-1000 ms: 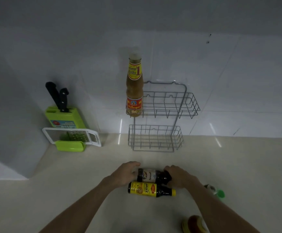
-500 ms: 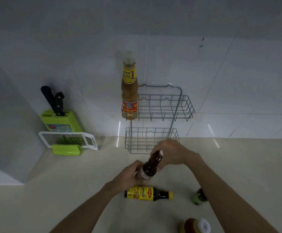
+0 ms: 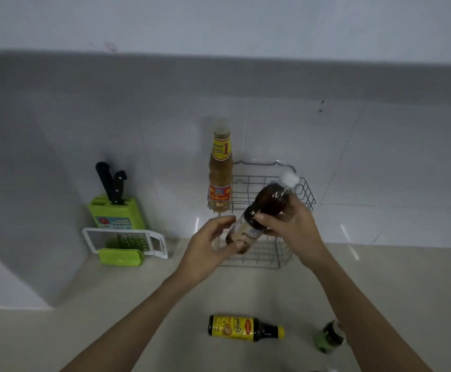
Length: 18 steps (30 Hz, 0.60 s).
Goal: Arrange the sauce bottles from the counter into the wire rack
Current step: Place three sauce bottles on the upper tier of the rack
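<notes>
Dark bottle (image 3: 259, 216): I have it up off the counter, tilted with its white cap toward the upper right, right in front of the wire rack (image 3: 303, 190).
Right hand (image 3: 290, 224): fingers wrapped round the bottle's middle, closed firmly on it; this is the carrying grip.
Left hand (image 3: 208, 251): fingers loosely curled at the bottle's base, thumb up near the label; steadying contact, looks like, but I cannot tell how firmly it grips.
Handling: I judge it rigid, with some weight from the liquid inside; the smooth wall could slip, so holding round the labelled waist looks wiser than the cap.
Rack: tall amber bottle (image 3: 220, 174) stands upright at the left end of the upper basket; the space to its right is free, the lower basket looks free too.
Next move: I'd bring it upright and lower it base first beside the amber one, clear of the wire rim.
Counter (image 3: 57, 331): yellow-label bottle (image 3: 243, 328) lies on its side, green-capped bottle (image 3: 330, 336) near my right forearm, both waiting.
</notes>
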{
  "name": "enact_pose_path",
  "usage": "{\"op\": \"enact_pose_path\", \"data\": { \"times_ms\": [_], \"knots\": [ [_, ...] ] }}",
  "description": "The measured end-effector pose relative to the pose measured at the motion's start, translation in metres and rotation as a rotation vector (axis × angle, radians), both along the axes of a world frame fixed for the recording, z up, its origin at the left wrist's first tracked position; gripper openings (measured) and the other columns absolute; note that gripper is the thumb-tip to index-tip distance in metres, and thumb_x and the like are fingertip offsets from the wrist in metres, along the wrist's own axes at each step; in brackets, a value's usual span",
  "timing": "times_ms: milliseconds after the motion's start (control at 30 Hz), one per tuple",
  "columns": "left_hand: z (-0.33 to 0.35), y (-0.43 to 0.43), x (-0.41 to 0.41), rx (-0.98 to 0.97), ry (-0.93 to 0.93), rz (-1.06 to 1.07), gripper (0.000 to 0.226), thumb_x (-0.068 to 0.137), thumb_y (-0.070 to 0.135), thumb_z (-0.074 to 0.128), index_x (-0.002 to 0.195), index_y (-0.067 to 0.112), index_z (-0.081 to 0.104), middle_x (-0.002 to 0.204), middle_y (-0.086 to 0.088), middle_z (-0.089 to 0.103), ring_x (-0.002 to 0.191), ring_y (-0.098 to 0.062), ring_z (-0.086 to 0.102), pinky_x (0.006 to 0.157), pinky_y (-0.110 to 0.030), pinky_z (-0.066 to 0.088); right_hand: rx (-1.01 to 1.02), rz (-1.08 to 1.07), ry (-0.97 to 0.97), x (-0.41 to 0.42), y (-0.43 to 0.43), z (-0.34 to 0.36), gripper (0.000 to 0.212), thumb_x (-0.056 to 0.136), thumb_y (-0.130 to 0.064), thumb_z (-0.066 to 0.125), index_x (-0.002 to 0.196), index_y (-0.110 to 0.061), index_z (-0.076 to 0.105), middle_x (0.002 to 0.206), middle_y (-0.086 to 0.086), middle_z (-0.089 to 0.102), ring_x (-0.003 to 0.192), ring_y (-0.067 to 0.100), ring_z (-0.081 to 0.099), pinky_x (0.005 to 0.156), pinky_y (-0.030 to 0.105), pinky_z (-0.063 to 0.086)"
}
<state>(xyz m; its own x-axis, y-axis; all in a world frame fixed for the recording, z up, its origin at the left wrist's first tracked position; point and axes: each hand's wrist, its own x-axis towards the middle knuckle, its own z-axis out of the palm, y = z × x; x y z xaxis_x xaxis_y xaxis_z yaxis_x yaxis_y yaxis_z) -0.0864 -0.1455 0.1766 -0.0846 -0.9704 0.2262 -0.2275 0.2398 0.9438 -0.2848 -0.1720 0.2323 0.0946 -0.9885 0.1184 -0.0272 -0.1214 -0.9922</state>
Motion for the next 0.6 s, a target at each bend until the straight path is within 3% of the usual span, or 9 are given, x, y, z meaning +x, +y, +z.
{"op": "enact_pose_path", "data": {
  "times_ms": [133,267,333,433,467,567,600],
  "knots": [
    [0.032,-0.02,0.013,-0.054,0.061,0.161,0.055,0.086,0.013,0.068,0.135,0.023,0.044,0.139,0.005,0.05,0.129,-0.007,0.047,0.112,-0.027,0.034,-0.219,-0.124,0.031,-0.001,-0.027,0.045,0.056,0.071,-0.017,0.082,0.116,-0.023,0.05,0.115,0.003,0.068,0.099,0.019,0.07,0.082,0.048,0.059],
    [0.056,-0.04,0.013,0.148,-0.011,0.144,0.078,0.091,0.022,0.061,0.153,0.024,0.013,0.159,0.005,0.022,0.144,-0.018,0.027,0.107,-0.024,0.023,-0.329,-0.222,0.202,0.011,-0.055,0.053,0.056,0.075,-0.023,0.08,0.117,-0.024,0.045,0.117,0.0,0.067,0.093,0.017,0.071,0.081,0.044,0.059],
    [0.063,-0.042,0.008,0.21,-0.048,0.09,0.081,0.092,0.019,0.059,0.153,0.023,0.007,0.15,0.008,0.031,0.137,-0.016,0.033,0.104,-0.026,0.027,-0.339,-0.2,0.321,0.018,-0.068,0.051,0.059,0.074,-0.022,0.081,0.121,-0.019,0.045,0.118,0.004,0.067,0.094,0.02,0.069,0.08,0.037,0.06],
    [0.062,-0.045,0.002,0.227,-0.056,0.042,0.08,0.089,0.01,0.059,0.151,0.026,0.01,0.123,0.014,0.045,0.115,-0.013,0.047,0.095,-0.028,0.034,-0.312,-0.097,0.435,0.025,-0.083,0.043,0.061,0.075,-0.017,0.08,0.125,-0.015,0.046,0.118,0.005,0.064,0.095,0.02,0.066,0.068,0.01,0.052],
    [0.06,-0.046,0.002,0.227,-0.065,0.05,0.081,0.088,0.009,0.059,0.15,0.027,0.01,0.115,0.015,0.049,0.109,-0.012,0.051,0.095,-0.03,0.037,-0.301,-0.061,0.463,0.027,-0.086,0.04,0.062,0.075,-0.016,0.079,0.128,-0.015,0.045,0.118,0.004,0.063,0.097,0.02,0.064,0.07,0.009,0.052],
    [0.056,-0.05,0.006,0.222,-0.1,0.067,0.082,0.086,0.009,0.059,0.149,0.03,0.011,0.103,0.022,0.052,0.097,-0.006,0.056,0.095,-0.036,0.046,-0.264,0.031,0.504,0.029,-0.094,0.029,0.066,0.075,-0.021,0.08,0.131,-0.021,0.046,0.125,0.005,0.063,0.105,0.014,0.06,0.091,0.037,0.055],
    [0.055,-0.05,0.006,0.22,-0.113,0.063,0.083,0.086,0.01,0.059,0.149,0.032,0.01,0.104,0.02,0.053,0.098,-0.007,0.058,0.094,-0.037,0.049,-0.249,0.036,0.515,0.03,-0.095,0.027,0.066,0.076,-0.022,0.079,0.132,-0.024,0.045,0.126,0.004,0.063,0.105,0.012,0.058,0.094,0.038,0.053]
  ]
}}
